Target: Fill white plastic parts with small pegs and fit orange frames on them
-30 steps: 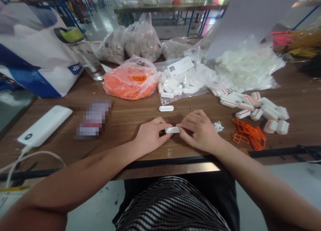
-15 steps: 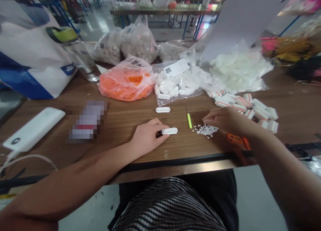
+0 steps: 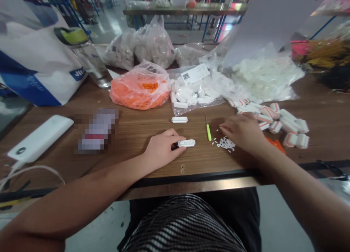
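My left hand (image 3: pixel 165 146) pinches one end of a white plastic connector housing (image 3: pixel 187 143) with a row of slots, low over the brown table. My right hand (image 3: pixel 242 131) hovers by a heap of tiny white plastic pieces (image 3: pixel 225 143), its fingertips pressed together. Whatever they hold is too small to name. Between the hands lies a small screwdriver-like tool (image 3: pixel 208 131) with a yellow-green handle and a thin metal shaft. Another white housing (image 3: pixel 179 119) rests beyond my left hand.
Orange parts in a plastic bag (image 3: pixel 139 89), a bag of white housings (image 3: pixel 191 93) and a bottle (image 3: pixel 91 62) stand behind. White-and-orange housings (image 3: pixel 287 120) are piled at right. A white power bank (image 3: pixel 41 137) with a cable and a blurred object (image 3: pixel 98 130) lie left.
My right hand has shifted slightly at the heap of tiny pieces and now covers part of the orange parts beside it. My left hand keeps its hold on the housing.
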{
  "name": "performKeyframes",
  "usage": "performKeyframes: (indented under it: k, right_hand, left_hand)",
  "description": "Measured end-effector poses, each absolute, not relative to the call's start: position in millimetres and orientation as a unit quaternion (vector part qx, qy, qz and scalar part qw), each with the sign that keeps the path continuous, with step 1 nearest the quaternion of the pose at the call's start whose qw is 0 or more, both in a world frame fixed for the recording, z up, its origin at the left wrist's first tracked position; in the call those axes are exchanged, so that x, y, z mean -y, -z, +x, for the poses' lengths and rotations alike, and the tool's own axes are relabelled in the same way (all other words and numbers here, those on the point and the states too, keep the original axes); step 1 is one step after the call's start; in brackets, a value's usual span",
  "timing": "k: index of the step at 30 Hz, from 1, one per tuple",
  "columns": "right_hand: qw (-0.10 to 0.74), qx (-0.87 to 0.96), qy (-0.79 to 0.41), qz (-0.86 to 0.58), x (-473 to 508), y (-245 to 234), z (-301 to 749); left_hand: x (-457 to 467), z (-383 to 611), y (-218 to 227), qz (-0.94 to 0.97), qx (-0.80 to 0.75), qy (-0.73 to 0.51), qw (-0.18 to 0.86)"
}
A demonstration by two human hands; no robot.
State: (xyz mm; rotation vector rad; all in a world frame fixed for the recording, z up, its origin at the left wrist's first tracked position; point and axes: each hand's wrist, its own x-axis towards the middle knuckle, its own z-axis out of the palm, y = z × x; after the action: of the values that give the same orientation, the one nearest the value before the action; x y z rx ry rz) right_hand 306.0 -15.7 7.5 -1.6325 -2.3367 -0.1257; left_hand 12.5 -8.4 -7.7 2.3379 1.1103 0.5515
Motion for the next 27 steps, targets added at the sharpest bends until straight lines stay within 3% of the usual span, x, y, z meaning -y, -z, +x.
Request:
performKeyframes:
  k: [4, 13, 27]
  right_hand:
    - [0.100, 0.816, 0.087, -0.562, 17, -4, 304]
    - [0.210, 0.709, -0.085, -0.667, 10, 8, 320]
    - [0.169, 0.637, -0.086, -0.747, 8, 4, 298]
  left_hand:
    - [8, 12, 8, 0.858, -0.405, -0.204, 0.242]
    - [8, 12, 9, 0.860, -0.406, -0.204, 0.233]
    - [8, 12, 9, 0.861, -0.406, -0.199, 0.232]
